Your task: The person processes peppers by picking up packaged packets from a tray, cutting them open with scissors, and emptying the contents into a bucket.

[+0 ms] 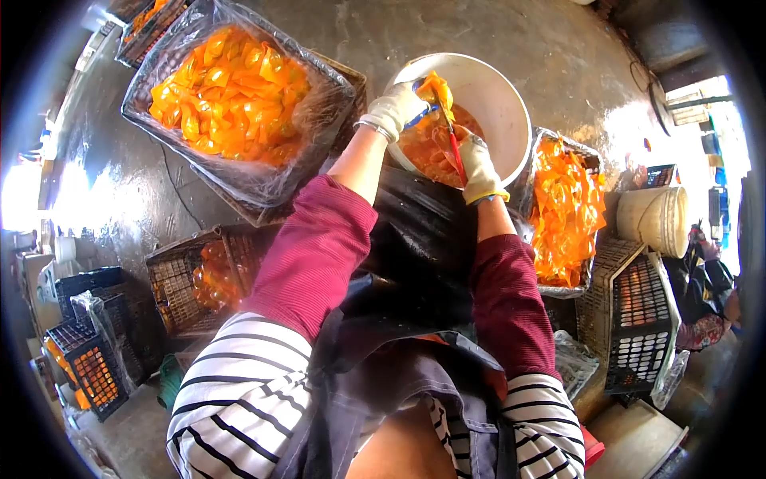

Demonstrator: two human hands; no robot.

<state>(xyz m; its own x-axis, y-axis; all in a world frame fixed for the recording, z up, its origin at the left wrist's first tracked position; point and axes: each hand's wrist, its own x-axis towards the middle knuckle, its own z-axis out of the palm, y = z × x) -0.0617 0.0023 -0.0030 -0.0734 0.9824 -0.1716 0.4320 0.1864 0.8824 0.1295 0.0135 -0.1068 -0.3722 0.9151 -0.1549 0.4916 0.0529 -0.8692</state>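
My left hand, in a whitish glove with blue at the fingers, grips a glossy yellow-orange piece that looks like pepper above a white bucket. My right hand, in a white and yellow glove, is closed around a red-handled knife. Its thin blade points up against the orange piece. Reddish-orange wet scraps lie inside the bucket, below both hands. The fingertips of my right hand are partly hidden.
To the left, a plastic-lined crate is heaped with glossy orange pieces. Another crate of orange pieces stands right of the bucket. Dark lattice crates and a cream bucket are farther right. A person is at the right edge.
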